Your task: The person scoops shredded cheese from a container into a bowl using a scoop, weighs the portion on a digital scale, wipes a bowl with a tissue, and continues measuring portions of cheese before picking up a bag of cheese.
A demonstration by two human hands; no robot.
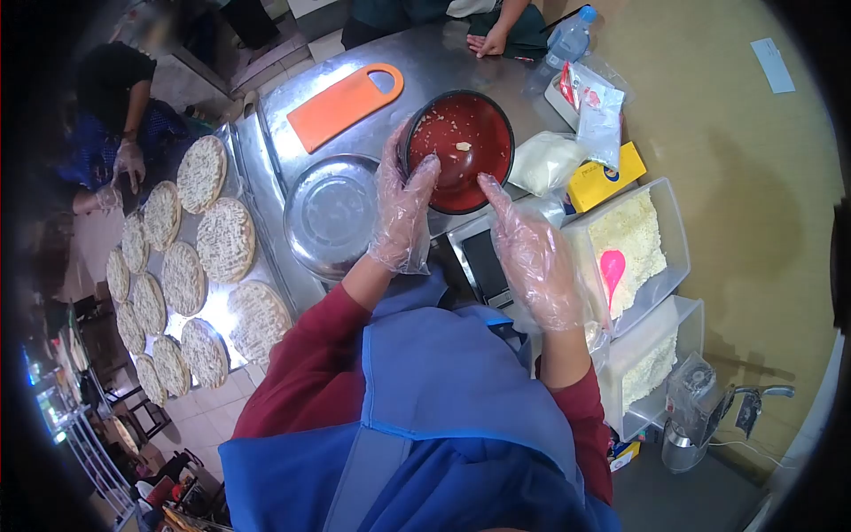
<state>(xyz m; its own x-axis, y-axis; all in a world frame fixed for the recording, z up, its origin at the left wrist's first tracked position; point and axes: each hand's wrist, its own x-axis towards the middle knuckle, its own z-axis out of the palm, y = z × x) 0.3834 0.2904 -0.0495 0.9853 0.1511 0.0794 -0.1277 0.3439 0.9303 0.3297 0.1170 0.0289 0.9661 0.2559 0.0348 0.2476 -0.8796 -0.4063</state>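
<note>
A bowl (452,182), dark red inside with a black rim, is tilted toward me with pale crumbs on its inner wall. My left hand (403,208), in a clear plastic glove, grips its left side, thumb over the rim. At the lower right edge, my gloved right hand (536,262) touches the rim with one outstretched digit; its other fingers are partly obscured. A round metal pan (332,213) lies beside my left hand. Below the bowl is a scale with a dark top (487,264). A bag of white powder (542,164) sits right of the bowl.
An orange cutting board (341,106) lies on the metal table. Two plastic tubs (678,235) of pale crumbly food stand right, one with a pink spoon (612,270). Round flat breads (226,239) cover a tray at left. Other people's hands (487,43) appear at top and left.
</note>
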